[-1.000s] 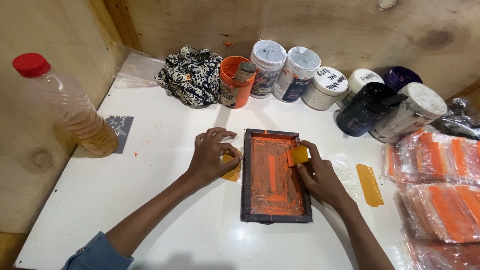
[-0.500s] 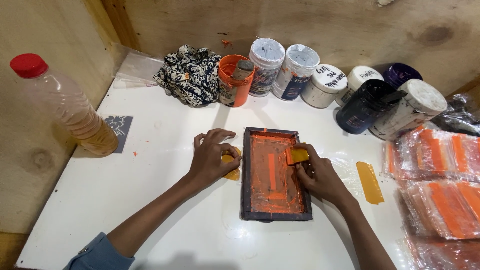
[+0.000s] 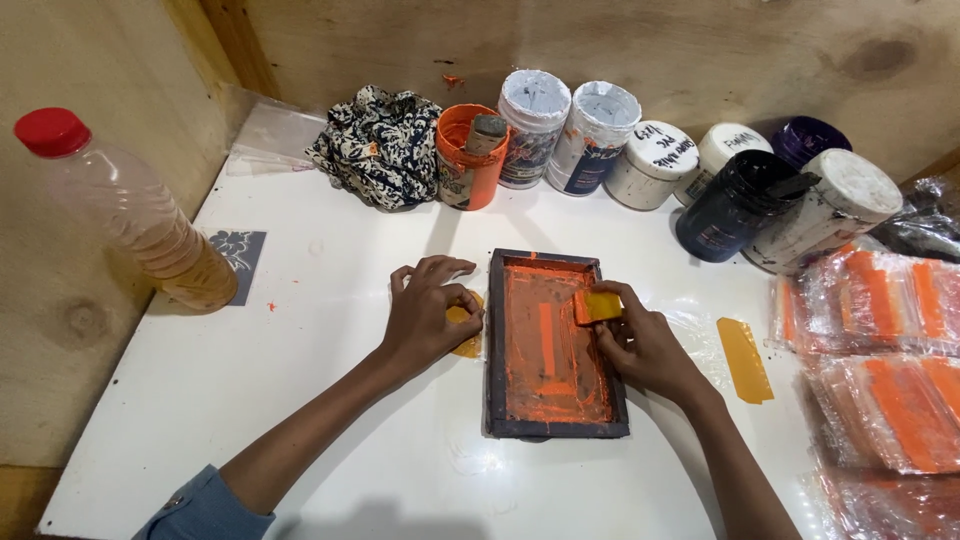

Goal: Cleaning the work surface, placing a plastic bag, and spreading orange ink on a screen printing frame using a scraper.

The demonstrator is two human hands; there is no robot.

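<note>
I see right hand [image 3: 645, 345] fingers grasping a yellow scraper [image 3: 598, 305] over the frame [image 3: 553, 345]; left hand [image 3: 428, 318], fingers curled, presses a yellow piece [image 3: 465, 332] beside the frame

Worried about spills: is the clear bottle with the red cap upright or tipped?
Upright: the bottle stands on the white table, red cap on top.

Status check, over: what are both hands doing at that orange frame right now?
Right hand grips yellow scraper on the inked screen frame. Left hand presses a yellow piece beside the frame. Paint jars stand behind, clear of it.
</note>
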